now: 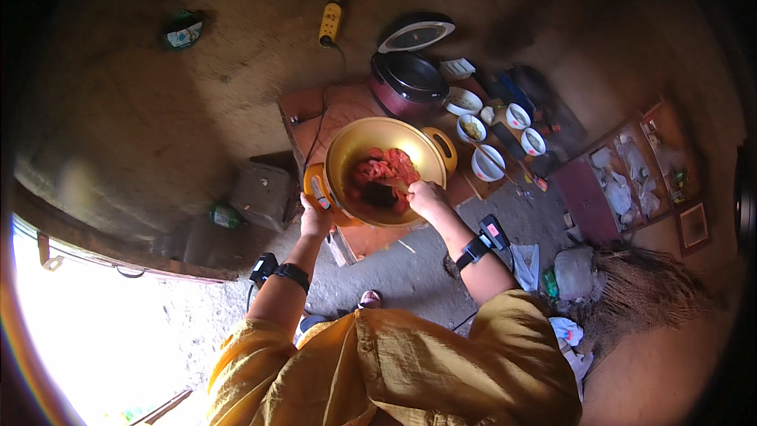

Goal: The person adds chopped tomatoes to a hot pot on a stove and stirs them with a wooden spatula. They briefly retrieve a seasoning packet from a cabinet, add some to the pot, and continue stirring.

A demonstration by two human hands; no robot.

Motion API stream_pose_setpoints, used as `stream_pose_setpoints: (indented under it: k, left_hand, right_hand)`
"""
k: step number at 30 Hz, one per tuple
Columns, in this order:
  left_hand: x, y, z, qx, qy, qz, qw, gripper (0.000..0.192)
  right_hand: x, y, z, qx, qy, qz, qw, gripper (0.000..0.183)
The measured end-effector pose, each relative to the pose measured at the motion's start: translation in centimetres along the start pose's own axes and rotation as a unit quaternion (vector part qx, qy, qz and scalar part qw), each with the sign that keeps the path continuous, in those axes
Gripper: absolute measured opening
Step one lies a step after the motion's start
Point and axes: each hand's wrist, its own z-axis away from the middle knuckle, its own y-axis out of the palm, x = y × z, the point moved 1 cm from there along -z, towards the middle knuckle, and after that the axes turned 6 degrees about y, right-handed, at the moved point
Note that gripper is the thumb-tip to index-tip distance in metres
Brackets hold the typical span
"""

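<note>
My left hand [315, 216] grips the orange side handle [317, 184] of a gold-coloured pan [434, 151]. Pieces of reddish food [387, 164] lie inside, around a dark patch at the bottom. Over the pan's right rim reaches my right hand [427, 198], closed on a utensil [397, 184] whose brown end rests among the food; its exact kind is hard to tell. A second orange handle [442, 151] sticks out at the upper right. Behind the pan stands a dark red electric cooker [402, 92] with its lid raised.
Several white bowls [488, 163] stand right of the pan, one with chopsticks [491, 160] across it. A yellow power strip [330, 22] hangs on the wall. At the right are a cabinet [582, 204] holding plastic bags and a heap of dry brush [647, 287]. A dark block [260, 192] sits left.
</note>
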Motion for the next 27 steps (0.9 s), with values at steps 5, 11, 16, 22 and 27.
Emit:
stream_pose_setpoints:
  k: [5,11,16,22,27]
  left_hand:
    - [0.2,0.5,-0.2,-0.006,-0.026,-0.006,1.000,0.092]
    - [-1.2,-0.5,0.6,0.015,-0.056,0.055,0.997,0.095]
    - [-1.1,-0.2,0.5,-0.021,-0.029,0.004,0.999,0.093]
    - [1.4,1.4,-0.9,-0.078,0.030,-0.023,0.996,0.094]
    - [1.8,2.0,-1.3,-0.085,0.034,0.006,0.996,0.093]
  right_hand:
    - [0.3,-2.0,-5.4,-0.041,-0.029,-0.083,0.995,0.017]
    - [-1.4,0.1,-8.7,-0.011,0.058,-0.022,0.998,0.023]
    - [-4.9,-2.1,-6.8,0.103,-0.011,0.087,0.991,0.021]
    - [-8.3,-10.2,-4.2,0.097,-0.077,0.127,0.984,0.027]
    - [-8.4,-6.0,-3.7,0.159,-0.109,0.077,0.978,0.030]
